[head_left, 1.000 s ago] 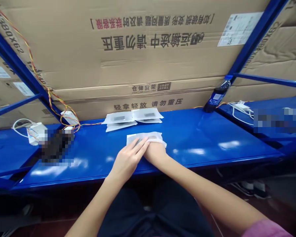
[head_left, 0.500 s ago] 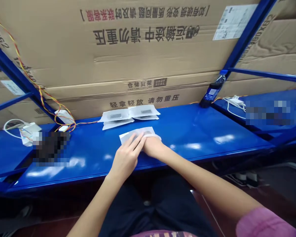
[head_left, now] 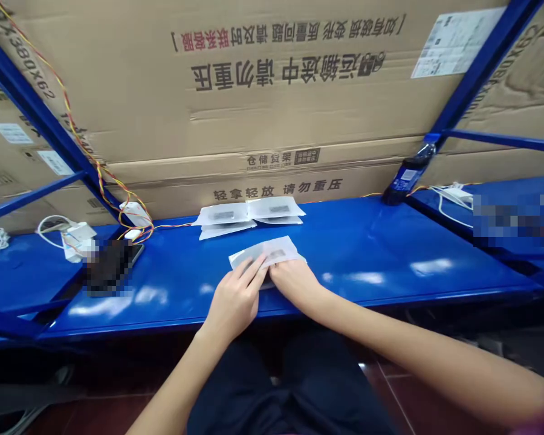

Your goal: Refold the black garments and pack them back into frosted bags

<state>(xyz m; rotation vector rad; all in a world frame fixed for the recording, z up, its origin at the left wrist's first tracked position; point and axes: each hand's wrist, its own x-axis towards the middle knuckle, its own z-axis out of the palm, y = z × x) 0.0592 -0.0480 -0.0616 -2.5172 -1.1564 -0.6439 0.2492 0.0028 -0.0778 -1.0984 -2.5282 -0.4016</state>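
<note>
Two hands work on one white flat packet [head_left: 265, 251], which lies on the blue bench [head_left: 390, 254] just in front of a small pile of same packets [head_left: 249, 211]. The fingers [head_left: 249, 273] of the left hand [head_left: 233, 299] are a little spread on the packet's near edge. The right hand [head_left: 294, 284] touches that edge too, its fingers close together; whether they pinch, I cannot tell. Light, even pressure is good, so the packet does not slide.
</note>
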